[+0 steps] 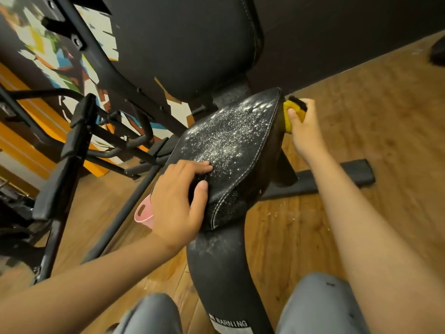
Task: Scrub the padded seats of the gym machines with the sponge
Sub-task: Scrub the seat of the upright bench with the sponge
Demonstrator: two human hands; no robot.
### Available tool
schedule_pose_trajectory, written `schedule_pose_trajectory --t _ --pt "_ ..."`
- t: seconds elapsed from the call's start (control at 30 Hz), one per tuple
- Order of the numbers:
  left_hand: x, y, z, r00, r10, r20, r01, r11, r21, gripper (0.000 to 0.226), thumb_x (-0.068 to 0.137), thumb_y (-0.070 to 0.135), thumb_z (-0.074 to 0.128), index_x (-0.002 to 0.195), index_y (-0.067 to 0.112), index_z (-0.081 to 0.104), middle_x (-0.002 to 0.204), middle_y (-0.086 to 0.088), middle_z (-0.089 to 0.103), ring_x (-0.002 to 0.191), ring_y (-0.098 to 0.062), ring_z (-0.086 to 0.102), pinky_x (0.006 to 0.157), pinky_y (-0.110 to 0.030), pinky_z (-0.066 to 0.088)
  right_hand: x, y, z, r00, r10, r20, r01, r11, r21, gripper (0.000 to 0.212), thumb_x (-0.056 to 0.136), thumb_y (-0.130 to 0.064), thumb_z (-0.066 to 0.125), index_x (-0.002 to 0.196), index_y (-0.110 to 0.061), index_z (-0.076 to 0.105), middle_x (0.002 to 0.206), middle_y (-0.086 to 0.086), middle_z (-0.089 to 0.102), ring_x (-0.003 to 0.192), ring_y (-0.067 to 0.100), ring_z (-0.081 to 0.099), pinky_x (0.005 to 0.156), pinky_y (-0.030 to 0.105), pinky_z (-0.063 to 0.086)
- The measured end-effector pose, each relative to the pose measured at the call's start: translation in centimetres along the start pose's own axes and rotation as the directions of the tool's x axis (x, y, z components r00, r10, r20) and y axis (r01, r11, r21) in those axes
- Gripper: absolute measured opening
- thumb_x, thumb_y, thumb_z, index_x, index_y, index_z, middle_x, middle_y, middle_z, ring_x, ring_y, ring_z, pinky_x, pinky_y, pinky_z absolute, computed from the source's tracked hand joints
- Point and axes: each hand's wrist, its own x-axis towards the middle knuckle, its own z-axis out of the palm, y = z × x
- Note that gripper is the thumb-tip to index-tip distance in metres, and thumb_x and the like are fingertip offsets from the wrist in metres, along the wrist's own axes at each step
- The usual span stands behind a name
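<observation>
A black padded seat (237, 143) of a gym machine fills the middle of the view, its top speckled with white foam. My left hand (179, 200) grips the seat's near left corner, fingers on top and thumb over the front edge. My right hand (304, 127) holds a yellow sponge (292, 112) with a dark scouring side, pressed against the seat's far right side edge. Above the seat stands the black padded backrest (183, 42).
The machine's black post (221, 273) with a warning label runs down between my knees. A pink container (144, 214) peeks out below my left hand. Black frame bars (72, 150) crowd the left. A black floor bar (337, 175) lies on the wooden floor to the right.
</observation>
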Motion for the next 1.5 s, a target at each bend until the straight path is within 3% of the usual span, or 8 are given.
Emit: schedule_pose_trajectory --t 0.33,0.43,0.53,0.8,0.93,1.13,1.33,1.5 --pt "0.1 0.1 -0.2 0.999 -0.032 0.011 0.031 0.999 0.03 0.034 0.091 0.039 0.04 0.104 0.019 0.065 0.102 0.005 0.064 0.096 -0.02 0.056 0.079 -0.039 0.043 -17.2 -3.3 3.4 0.983 -0.152 -0.102 0.143 0.986 -0.09 0.022 0.1 -0.024 0.044 0.122 -0.025 0.039 0.12 0.002 0.051 0.107 0.009 0.053 0.083 0.007 0.041" --pt "0.1 -0.2 -0.3 0.999 -0.032 0.03 0.031 0.999 0.026 0.036 0.091 0.042 0.04 0.104 0.019 0.065 0.1 0.004 0.063 0.095 -0.02 0.055 0.078 -0.037 0.041 -22.2 -3.6 7.0 0.958 -0.24 -0.158 0.197 0.949 -0.247 0.025 0.095 -0.033 0.045 0.12 -0.034 0.038 0.117 -0.008 0.047 0.107 -0.004 0.048 0.085 0.005 0.037" --pt "0.1 -0.4 -0.5 0.999 -0.032 0.043 0.033 0.999 -0.014 0.038 0.09 0.044 0.039 0.105 0.02 0.064 0.102 0.004 0.063 0.097 -0.02 0.055 0.08 -0.035 0.04 -22.9 -3.5 8.8 0.907 -0.357 -0.223 0.247 0.88 -0.407 0.033 0.096 -0.034 0.041 0.124 -0.017 0.042 0.114 -0.007 0.042 0.101 -0.004 0.043 0.086 0.002 0.034" --pt "-1.9 -3.6 -1.5 0.994 -0.082 -0.071 0.063 0.969 -0.241 0.028 0.09 0.032 0.051 0.111 0.016 0.061 0.117 0.002 0.057 0.114 -0.016 0.047 0.096 -0.032 0.036 -22.2 -4.5 9.5 0.856 -0.297 -0.424 0.132 0.917 -0.377 0.021 0.1 -0.013 0.045 0.12 -0.014 0.041 0.114 -0.004 0.042 0.099 -0.018 0.042 0.08 -0.002 0.032" --pt "-5.1 -5.1 -0.2 0.94 -0.315 -0.129 0.254 0.902 -0.349 0.043 0.095 0.039 0.042 0.122 0.009 0.055 0.131 -0.008 0.05 0.126 -0.023 0.041 0.107 -0.037 0.031 -26.0 -1.9 13.3 0.834 -0.383 -0.398 0.099 0.813 -0.573 0.024 0.096 -0.035 0.044 0.118 -0.033 0.036 0.111 -0.01 0.043 0.101 0.006 0.051 0.077 0.013 0.044" --pt "-6.9 -6.1 1.2 0.956 -0.263 -0.134 0.185 0.887 -0.422 0.051 0.098 0.038 0.035 0.137 0.007 0.047 0.144 -0.009 0.043 0.141 -0.024 0.029 0.117 -0.042 0.022 -21.7 -4.4 11.4 0.761 -0.398 -0.512 0.066 0.833 -0.55 0.028 0.099 -0.017 0.045 0.124 -0.005 0.042 0.119 0.004 0.044 0.11 0.017 0.045 0.086 0.005 0.033" --pt "-6.8 -6.1 1.7 0.95 -0.264 -0.166 0.172 0.887 -0.43 0.049 0.098 0.036 0.037 0.136 0.007 0.048 0.142 -0.009 0.045 0.14 -0.024 0.03 0.117 -0.038 0.02 -23.9 -3.6 12.5 0.792 -0.477 -0.382 0.121 0.735 -0.667 0.028 0.099 -0.025 0.046 0.124 -0.015 0.039 0.115 -0.003 0.041 0.104 -0.005 0.045 0.082 0.006 0.039" --pt "-6.7 -6.2 1.8 0.948 -0.266 -0.173 0.179 0.899 -0.399 0.05 0.097 0.038 0.038 0.136 0.009 0.049 0.142 -0.007 0.046 0.14 -0.023 0.031 0.115 -0.038 0.023 -24.7 -2.7 13.2 0.791 -0.559 -0.248 0.181 0.601 -0.778 0.029 0.094 -0.037 0.04 0.12 -0.024 0.037 0.108 -0.012 0.038 0.099 0.008 0.045 0.079 0.005 0.038"
